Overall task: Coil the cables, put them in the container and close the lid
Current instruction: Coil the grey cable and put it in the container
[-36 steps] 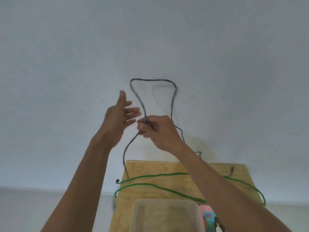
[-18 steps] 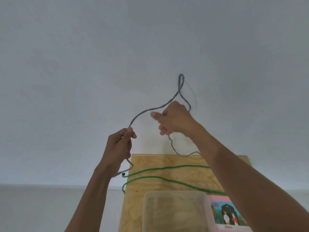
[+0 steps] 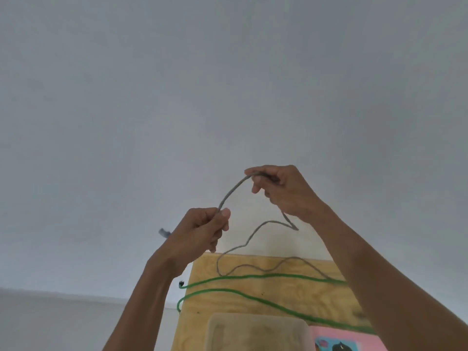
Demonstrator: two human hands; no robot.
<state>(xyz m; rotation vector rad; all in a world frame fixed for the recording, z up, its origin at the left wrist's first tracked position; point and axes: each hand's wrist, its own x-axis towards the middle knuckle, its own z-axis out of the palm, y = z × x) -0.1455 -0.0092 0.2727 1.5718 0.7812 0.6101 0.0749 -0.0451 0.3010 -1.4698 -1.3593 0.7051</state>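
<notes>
1. The left hand is closed in a fist on the grey cable, thumb pressed against it; half a second ago it sat lower, and the tall loop above the right hand has since gone.
2. The right hand pinches the same cable higher up, a short arc now spanning the two hands.
3. That suggests the person is drawing slack through for the first coil; coiling has barely begun.
4. Below the hands, the cable's remainder trails onto the wooden board, beside the uncoiled green cable.
5. The clear container waits nearest the person.
</notes>
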